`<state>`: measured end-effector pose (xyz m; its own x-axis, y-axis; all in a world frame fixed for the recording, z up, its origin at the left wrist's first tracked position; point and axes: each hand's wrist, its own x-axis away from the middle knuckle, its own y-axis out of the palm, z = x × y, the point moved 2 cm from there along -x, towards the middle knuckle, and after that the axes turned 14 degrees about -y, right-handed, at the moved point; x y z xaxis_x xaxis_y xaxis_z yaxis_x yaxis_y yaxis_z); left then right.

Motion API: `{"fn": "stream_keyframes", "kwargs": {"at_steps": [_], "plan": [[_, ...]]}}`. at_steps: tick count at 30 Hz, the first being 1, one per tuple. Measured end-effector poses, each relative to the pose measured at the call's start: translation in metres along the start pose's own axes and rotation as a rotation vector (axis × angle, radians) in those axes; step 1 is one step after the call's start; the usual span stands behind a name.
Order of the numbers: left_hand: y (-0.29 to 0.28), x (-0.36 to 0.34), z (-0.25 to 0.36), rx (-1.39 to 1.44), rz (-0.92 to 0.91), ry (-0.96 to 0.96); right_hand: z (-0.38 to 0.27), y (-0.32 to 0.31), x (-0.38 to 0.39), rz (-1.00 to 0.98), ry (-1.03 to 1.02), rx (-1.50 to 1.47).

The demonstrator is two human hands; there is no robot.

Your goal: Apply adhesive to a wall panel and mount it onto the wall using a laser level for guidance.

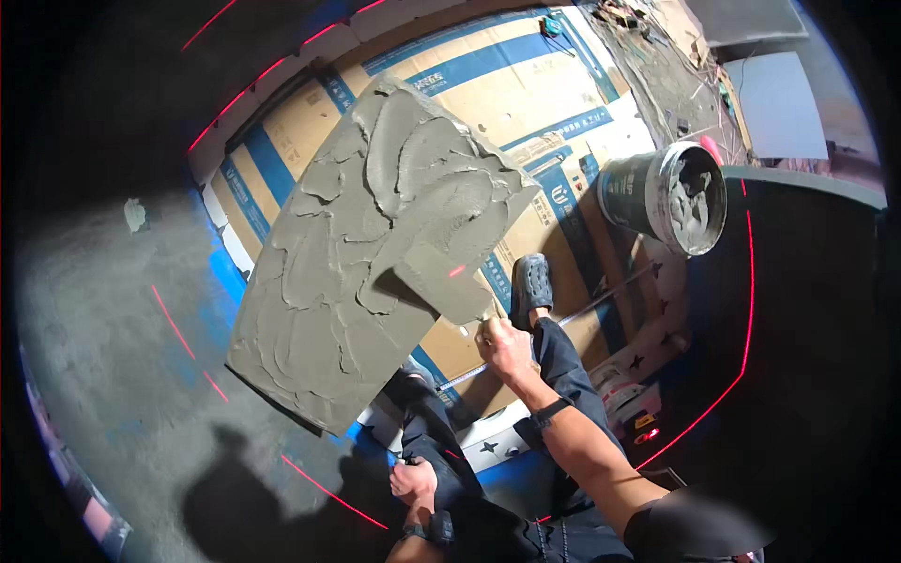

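A large slab, tilted in view, is coated with thick, ridged grey mortar. My right hand is closed round the handle of a trowel. The trowel's wide flat blade, smeared with the same grey mortar, lies over the slab's right side and casts a dark shadow on it. Most of the handle is hidden by my fingers. My left hand rests closed near my left thigh, below the slab's near edge; whatever it may hold is hidden.
Flattened cardboard with blue bands covers the floor around my shoes. A dark bucket with grey mortar inside stands at right. Debris lies far right. Red laser lines cross the surrounding surfaces; a laser level glows at lower right.
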<state>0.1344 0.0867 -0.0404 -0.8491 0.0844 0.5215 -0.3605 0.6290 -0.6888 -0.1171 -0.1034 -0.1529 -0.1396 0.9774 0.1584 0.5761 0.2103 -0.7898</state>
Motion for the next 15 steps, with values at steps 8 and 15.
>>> {"fn": "stream_keyframes", "kwargs": {"at_steps": [8,15], "plan": [[0.004,0.002,0.01,-0.15,0.075,0.022,0.097,-0.017,-0.023,0.103,0.112,0.164],[0.0,0.006,0.025,-0.177,0.138,0.062,0.175,-0.12,0.006,0.236,0.559,0.197]]}}
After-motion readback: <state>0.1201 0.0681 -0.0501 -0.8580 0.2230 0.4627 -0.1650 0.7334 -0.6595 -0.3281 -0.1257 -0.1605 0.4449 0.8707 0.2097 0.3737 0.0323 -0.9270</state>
